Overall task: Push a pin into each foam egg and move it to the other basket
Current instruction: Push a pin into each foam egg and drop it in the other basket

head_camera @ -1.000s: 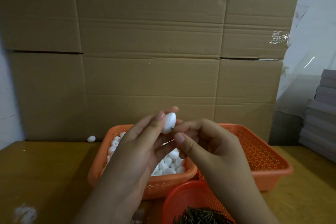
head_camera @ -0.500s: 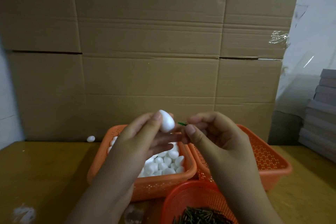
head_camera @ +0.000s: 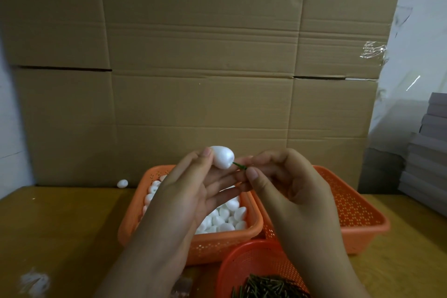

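My left hand [head_camera: 193,191] holds a white foam egg [head_camera: 222,156] between thumb and fingertips, raised above the left orange basket [head_camera: 212,244], which is full of several white eggs [head_camera: 227,218]. My right hand [head_camera: 285,186] pinches a thin green pin [head_camera: 239,166] whose tip touches the egg's lower right end. The right orange basket [head_camera: 355,215] sits beside the left one; my right hand hides most of its inside.
A round orange basket [head_camera: 244,261] of dark green pins [head_camera: 268,288] sits at the front. One stray egg [head_camera: 122,183] lies on the wooden table by the cardboard wall [head_camera: 205,80]. Grey stacked boards [head_camera: 428,152] stand at the right.
Both hands rose slightly and the pin became visible. The egg turned so its narrow end faces the pin, and the pin tip now meets the egg.
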Demonstrator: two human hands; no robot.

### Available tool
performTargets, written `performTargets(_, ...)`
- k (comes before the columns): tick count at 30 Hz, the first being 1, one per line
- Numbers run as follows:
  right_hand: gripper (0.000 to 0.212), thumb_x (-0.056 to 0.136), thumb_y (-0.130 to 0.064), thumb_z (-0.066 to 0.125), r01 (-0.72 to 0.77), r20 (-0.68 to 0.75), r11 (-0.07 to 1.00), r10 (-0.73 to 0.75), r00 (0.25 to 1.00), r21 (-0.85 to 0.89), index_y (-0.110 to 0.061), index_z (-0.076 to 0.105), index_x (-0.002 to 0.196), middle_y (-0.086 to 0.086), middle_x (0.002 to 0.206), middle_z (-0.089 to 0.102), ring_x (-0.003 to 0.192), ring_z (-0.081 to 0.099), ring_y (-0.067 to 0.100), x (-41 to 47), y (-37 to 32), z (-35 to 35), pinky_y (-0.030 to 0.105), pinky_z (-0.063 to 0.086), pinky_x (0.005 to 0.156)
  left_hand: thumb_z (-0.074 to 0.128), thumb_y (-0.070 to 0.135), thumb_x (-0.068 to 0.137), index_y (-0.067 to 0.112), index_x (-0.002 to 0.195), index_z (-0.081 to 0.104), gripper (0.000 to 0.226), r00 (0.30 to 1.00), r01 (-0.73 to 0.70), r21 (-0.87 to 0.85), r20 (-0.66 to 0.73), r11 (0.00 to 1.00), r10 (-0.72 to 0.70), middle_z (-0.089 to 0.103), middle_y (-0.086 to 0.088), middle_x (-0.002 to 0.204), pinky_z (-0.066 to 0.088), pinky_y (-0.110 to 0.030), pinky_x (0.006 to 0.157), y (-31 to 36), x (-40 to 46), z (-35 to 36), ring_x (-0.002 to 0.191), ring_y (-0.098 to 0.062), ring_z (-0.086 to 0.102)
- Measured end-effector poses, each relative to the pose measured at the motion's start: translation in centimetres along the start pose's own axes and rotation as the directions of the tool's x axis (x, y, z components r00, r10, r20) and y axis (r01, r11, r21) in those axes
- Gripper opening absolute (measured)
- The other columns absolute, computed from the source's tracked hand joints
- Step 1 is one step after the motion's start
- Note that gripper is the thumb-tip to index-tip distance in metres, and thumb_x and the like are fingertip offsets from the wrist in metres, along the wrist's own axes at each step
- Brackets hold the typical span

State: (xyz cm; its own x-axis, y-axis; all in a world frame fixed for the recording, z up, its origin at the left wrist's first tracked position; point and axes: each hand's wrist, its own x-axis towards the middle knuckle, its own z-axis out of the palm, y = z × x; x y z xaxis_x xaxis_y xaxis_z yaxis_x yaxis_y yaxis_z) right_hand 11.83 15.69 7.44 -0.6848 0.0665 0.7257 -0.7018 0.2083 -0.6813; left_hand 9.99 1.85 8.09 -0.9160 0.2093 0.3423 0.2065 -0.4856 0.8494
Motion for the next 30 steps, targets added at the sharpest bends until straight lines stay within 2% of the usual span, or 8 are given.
performTargets(5, 0.024, 0.084, -0.002, 0.068, 0.020, -0.002, 0.999, -0.020, 1.000, -0.028, -0.026, 0.064, 0.083, -0.010, 0.081, 0.073, 0.076, 0.070, 0.006, -0.06, -0.14, 0.10, 0.017, 0.052, 0.069, 0.052, 0.039, 0.082, 0.011, 0.084, 0.064, 0.030, 1.000, 0.011, 0.080, -0.015, 0.997, -0.010, 0.075, -0.015, 0.100, 0.060, -0.035, 0.082, -0.38, -0.26, -0.03, 0.099, -0.027, 0.071)
performTargets(8, 0.021, 0.082, -0.003, 0.068, 0.026, -0.021, 0.999, -0.027, 0.999, -0.047, -0.023, 0.064, 0.083, -0.011, 0.076, 0.072, 0.073, 0.069, 0.004, -0.07, -0.12, 0.17, 0.010, 0.049, 0.064, 0.059, 0.042, 0.078, 0.012, 0.092, 0.069, 0.035, 1.000, 0.019, 0.072, -0.025, 0.997, -0.017, 0.075, -0.013, 0.101, 0.061, -0.033, 0.075, -0.51, -0.59, 0.16, 0.098, -0.024, 0.072)
performTargets(12, 0.017, 0.083, -0.009, 0.069, 0.004, -0.026, 0.999, -0.005, 1.000, -0.038, -0.025, 0.062, 0.084, -0.010, 0.074, 0.073, 0.073, 0.070, 0.006, -0.15, -0.14, 0.21, 0.017, 0.052, 0.067, 0.061, 0.045, 0.077, 0.017, 0.092, 0.071, 0.034, 0.998, -0.060, 0.181, -0.023, 0.982, 0.065, 0.075, -0.003, 0.100, 0.059, -0.026, 0.069, -0.11, -0.78, 0.34, 0.095, -0.016, 0.072)
performTargets(16, 0.009, 0.082, -0.015, 0.067, -0.029, -0.032, 0.998, 0.031, 0.999, 0.062, -0.023, 0.061, 0.083, -0.006, 0.072, 0.074, 0.069, 0.071, 0.009, -0.37, -0.14, 0.63, 0.019, 0.053, 0.065, 0.060, 0.043, 0.079, 0.017, 0.086, 0.073, 0.030, 0.988, -0.132, 0.237, -0.049, 0.962, 0.147, 0.074, 0.005, 0.097, 0.056, -0.018, 0.068, -0.08, -0.67, 0.44, 0.089, -0.012, 0.072)
performTargets(20, 0.007, 0.081, -0.016, 0.067, -0.086, -0.019, 0.983, 0.090, 0.996, 0.160, -0.019, 0.063, 0.086, -0.001, 0.073, 0.074, 0.070, 0.072, 0.013, -0.33, -0.15, 0.74, 0.019, 0.054, 0.066, 0.062, 0.039, 0.076, 0.017, 0.083, 0.075, 0.026, 0.985, -0.118, 0.166, -0.102, 0.979, 0.136, 0.075, 0.004, 0.091, 0.056, -0.019, 0.061, -0.41, -0.54, 0.49, 0.079, -0.012, 0.074)
performTargets(24, 0.015, 0.073, -0.020, 0.070, -0.183, 0.052, 0.953, 0.176, 0.983, 0.241, -0.014, 0.066, 0.086, 0.007, 0.073, 0.073, 0.068, 0.071, 0.016, 0.14, -0.45, 0.32, 0.019, 0.054, 0.064, 0.060, 0.038, 0.078, 0.017, 0.082, 0.075, 0.026, 0.977, -0.156, 0.199, -0.113, 0.967, 0.181, 0.075, 0.007, 0.094, 0.054, -0.015, 0.065, -0.12, -0.47, 0.18, 0.079, -0.006, 0.072)
performTargets(27, 0.008, 0.077, -0.009, 0.071, -0.214, 0.079, 0.950, 0.201, 0.976, 0.226, -0.013, 0.068, 0.083, 0.005, 0.073, 0.073, 0.067, 0.071, 0.016, 0.27, -0.25, 0.28, 0.018, 0.053, 0.062, 0.061, 0.036, 0.077, 0.015, 0.081, 0.075, 0.026, 0.971, -0.166, 0.183, -0.139, 0.969, 0.192, 0.074, 0.008, 0.087, 0.052, -0.013, 0.061, 0.03, -0.40, 0.09, 0.072, -0.003, 0.069)
performTargets(30, 0.010, 0.081, -0.004, 0.068, -0.216, 0.064, 0.959, 0.208, 0.976, 0.185, -0.015, 0.070, 0.081, 0.003, 0.073, 0.073, 0.066, 0.070, 0.015, 0.20, 0.07, 0.34, 0.019, 0.055, 0.062, 0.061, 0.039, 0.077, 0.018, 0.082, 0.075, 0.026, 0.967, -0.178, 0.238, -0.139, 0.955, 0.215, 0.073, 0.006, 0.088, 0.052, -0.012, 0.063, -0.04, -0.38, 0.12, 0.076, -0.003, 0.068)
